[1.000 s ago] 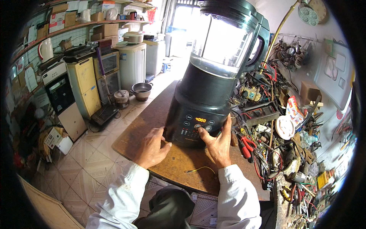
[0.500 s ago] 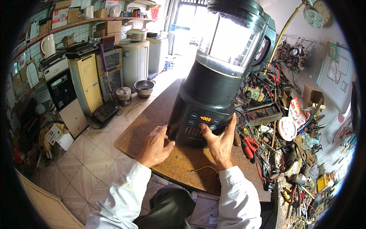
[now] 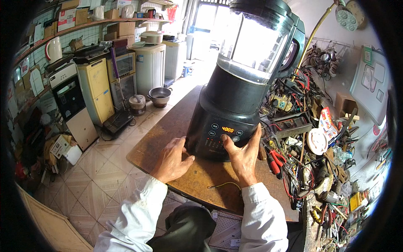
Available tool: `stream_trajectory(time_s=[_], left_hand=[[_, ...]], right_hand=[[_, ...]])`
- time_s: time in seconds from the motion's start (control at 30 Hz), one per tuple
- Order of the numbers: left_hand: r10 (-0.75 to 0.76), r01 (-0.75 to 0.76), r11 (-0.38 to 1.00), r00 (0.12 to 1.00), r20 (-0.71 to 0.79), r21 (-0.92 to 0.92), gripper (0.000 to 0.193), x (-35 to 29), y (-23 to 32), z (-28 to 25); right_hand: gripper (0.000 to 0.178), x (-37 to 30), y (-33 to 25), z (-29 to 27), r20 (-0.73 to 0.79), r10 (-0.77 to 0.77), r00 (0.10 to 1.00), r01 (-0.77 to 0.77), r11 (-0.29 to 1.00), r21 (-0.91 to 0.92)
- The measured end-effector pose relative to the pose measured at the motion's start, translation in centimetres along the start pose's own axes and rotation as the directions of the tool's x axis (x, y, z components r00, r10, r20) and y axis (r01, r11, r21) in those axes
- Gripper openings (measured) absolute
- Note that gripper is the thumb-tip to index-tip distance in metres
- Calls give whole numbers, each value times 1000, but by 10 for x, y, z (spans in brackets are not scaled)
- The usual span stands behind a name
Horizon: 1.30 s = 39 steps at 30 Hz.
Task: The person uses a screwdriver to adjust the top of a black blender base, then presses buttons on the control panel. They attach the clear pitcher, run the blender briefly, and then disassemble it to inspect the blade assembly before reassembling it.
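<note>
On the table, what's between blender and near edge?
A thin yellow wire lies on the table there, between the blender and the near edge; it shows in the head view.

Blender base (image 3: 222, 115) — smooth plastic, tabletop (image 3: 163, 132) — scuffed wood

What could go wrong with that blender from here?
The right hand has its thumb at the lit panel of the blender, so a stray press might change its setting. The yellow wire in front could get caught underneath if the blender slides. The red pliers to its right might get knocked.
</note>
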State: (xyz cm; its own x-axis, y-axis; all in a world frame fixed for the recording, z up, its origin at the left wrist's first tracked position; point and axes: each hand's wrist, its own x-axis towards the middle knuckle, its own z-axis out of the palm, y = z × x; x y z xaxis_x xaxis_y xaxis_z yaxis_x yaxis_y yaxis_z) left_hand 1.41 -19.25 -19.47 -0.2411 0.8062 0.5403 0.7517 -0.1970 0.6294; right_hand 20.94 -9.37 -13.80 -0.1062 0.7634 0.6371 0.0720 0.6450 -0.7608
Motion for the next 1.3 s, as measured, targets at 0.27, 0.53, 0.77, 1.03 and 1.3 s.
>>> stream_trajectory(time_s=[0.27, 0.53, 0.77, 1.03, 1.3], left_hand=[[-12, 12, 1000, 1000, -1, -24, 58, -1, -1, 0], [6, -6, 1000, 1000, 13, -25, 56, 0, 2, -3], [-28, 28, 1000, 999, 46, 10, 54, 0, 5, -5], [-40, 40, 999, 999, 28, 5, 55, -1, 3, -4], [-34, 34, 999, 998, 48, 6, 56, 0, 2, -3]], right_hand=[[68, 4, 22, -21, 61, -4, 998, -13, 959, 284], [54, 11, 76, -29, 69, 233, 970, -242, 915, 322], [56, 8, 82, -31, 55, 203, 978, -211, 944, 256], [55, 8, 84, -36, 84, 236, 968, -248, 951, 185], [50, 5, 63, -35, 34, 170, 985, -172, 982, 79]])
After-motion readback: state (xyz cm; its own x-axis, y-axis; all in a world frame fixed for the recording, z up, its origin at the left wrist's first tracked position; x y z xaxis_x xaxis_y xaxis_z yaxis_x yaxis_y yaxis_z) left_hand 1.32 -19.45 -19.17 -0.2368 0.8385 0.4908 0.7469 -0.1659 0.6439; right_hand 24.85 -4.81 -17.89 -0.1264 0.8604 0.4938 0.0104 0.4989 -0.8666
